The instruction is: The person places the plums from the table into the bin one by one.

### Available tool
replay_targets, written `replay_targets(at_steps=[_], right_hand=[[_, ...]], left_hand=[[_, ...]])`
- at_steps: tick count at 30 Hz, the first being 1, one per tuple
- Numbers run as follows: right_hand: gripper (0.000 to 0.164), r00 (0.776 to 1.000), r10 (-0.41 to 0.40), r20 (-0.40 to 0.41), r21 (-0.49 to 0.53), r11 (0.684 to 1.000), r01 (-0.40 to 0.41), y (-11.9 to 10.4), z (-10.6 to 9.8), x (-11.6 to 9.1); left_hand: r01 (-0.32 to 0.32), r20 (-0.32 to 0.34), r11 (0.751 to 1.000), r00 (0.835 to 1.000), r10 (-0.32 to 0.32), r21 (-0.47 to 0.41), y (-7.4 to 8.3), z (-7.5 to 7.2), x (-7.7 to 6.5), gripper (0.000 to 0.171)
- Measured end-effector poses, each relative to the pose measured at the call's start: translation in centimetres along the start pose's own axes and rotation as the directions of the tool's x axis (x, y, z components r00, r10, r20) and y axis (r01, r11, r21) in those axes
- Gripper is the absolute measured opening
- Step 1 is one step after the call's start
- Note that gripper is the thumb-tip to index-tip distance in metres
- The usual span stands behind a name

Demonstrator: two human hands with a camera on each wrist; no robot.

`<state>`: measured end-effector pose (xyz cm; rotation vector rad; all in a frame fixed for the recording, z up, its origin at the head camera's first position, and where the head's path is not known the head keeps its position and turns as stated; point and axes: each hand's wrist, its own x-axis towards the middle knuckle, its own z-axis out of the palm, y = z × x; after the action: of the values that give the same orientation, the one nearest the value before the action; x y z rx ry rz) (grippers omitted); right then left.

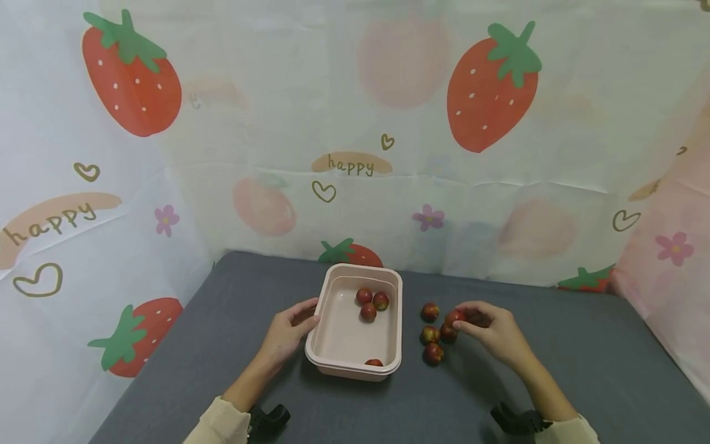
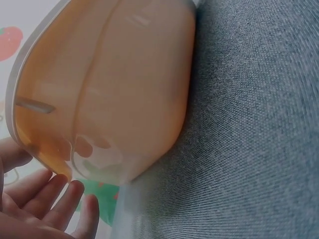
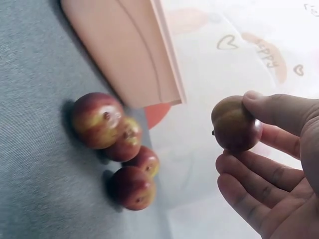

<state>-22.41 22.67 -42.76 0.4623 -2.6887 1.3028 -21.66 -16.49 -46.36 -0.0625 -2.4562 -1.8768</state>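
A plum point(image 3: 235, 125) is pinched by the right hand point(image 1: 492, 328); the plastic tub point(image 1: 344, 339) is touched at left by the left hand point(image 1: 287, 333), fingers relaxed.

The tub point(image 1: 344, 342) stands on the counter point(image 1: 261, 280) between the left hand point(image 1: 287, 333) and four loose plums point(image 1: 429, 335); inside lie four others, three behind one.
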Motion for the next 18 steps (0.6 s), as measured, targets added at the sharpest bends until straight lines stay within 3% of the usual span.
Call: replay_targets(at_steps=[18], right_hand=[[0.035, 0.999, -0.045, 0.024, -0.012, 0.999, 0.045, -2.5, -0.1, 1.7]], left_hand=[[0.005, -0.001, 1.0, 1.0, -0.005, 0.0, 0.0, 0.0, 0.0, 0.044]])
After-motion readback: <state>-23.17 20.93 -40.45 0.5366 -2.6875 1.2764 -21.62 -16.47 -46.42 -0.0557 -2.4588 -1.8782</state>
